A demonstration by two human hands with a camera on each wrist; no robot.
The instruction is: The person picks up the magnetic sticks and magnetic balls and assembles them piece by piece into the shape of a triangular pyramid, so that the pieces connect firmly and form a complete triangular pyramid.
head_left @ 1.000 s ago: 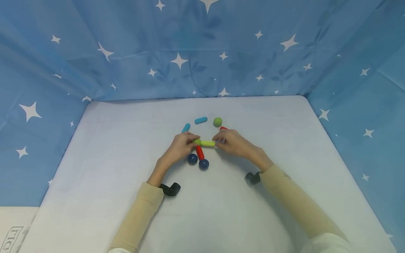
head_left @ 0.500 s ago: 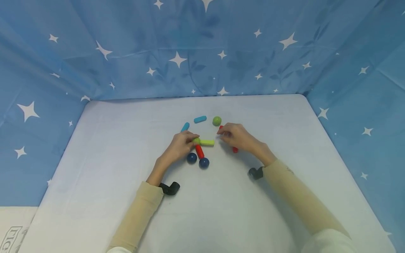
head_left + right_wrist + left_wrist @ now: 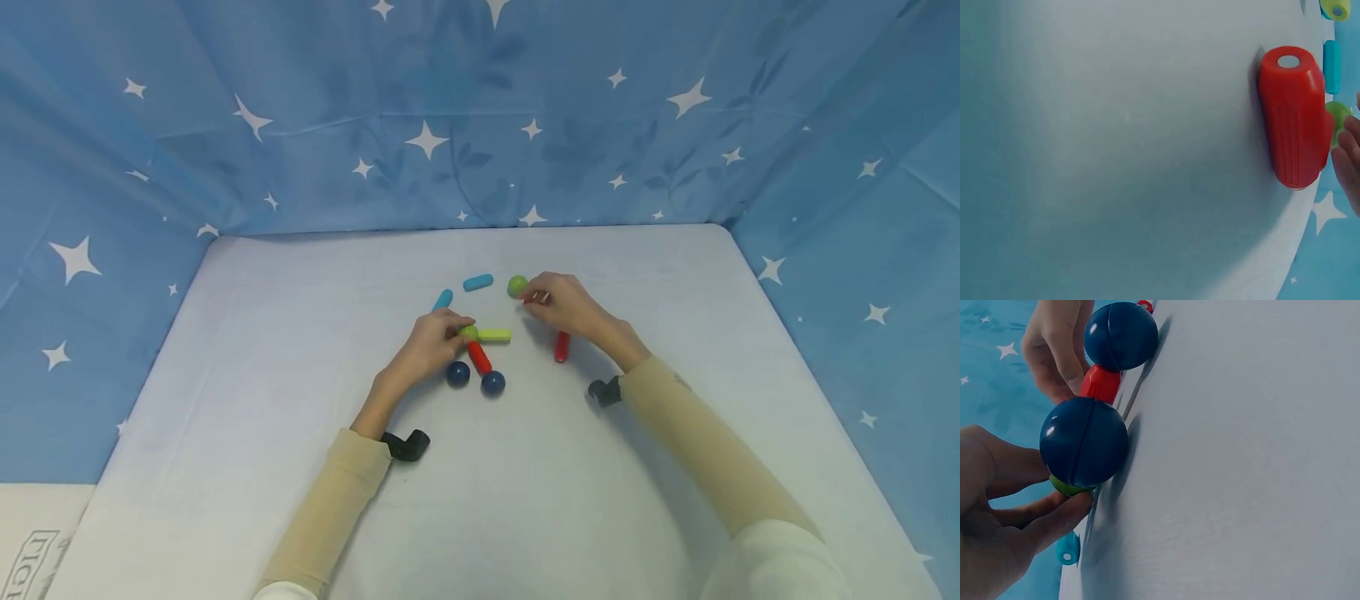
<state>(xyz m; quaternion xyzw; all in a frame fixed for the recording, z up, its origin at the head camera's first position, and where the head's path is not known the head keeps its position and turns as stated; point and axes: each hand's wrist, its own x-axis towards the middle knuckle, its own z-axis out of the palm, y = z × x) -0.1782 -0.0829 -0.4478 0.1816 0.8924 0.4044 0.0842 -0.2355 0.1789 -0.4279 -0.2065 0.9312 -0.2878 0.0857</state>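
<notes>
Pinching a small green plastic ball (image 3: 468, 332) between thumb and fingertips, the left hand (image 3: 427, 346) is seen near the middle of the white padded table surface (image 3: 300, 375). To that ball two sticks are joined: a short yellow-green plastic stick (image 3: 495, 335) pointing toward the right edge, and a short red plastic stick (image 3: 479, 357) running toward the near edge and ending in a dark blue plastic ball (image 3: 492, 382). A second dark blue plastic ball (image 3: 457, 373) is found just beside it, close under the left palm. In the left wrist view the two blue balls (image 3: 1084, 441) are shown one behind the other, with the green ball held below the nearer one by curled fingers (image 3: 1054, 515).

The right hand (image 3: 566, 304) is placed further toward the far edge, its fingertips closed narrowly at a larger green plastic ball (image 3: 517, 287); touch is apparent, but whether the ball is actually gripped cannot be told. A loose red plastic stick (image 3: 561, 346) is left lying on the surface beside the right wrist, apart from the fingers; in the right wrist view it (image 3: 1294, 115) is shown lying flat on the white surface.

Two light blue plastic sticks are seen toward the far edge, one (image 3: 477, 282) left of the larger green ball and one (image 3: 442, 299) just beyond the left hand's knuckles.
</notes>
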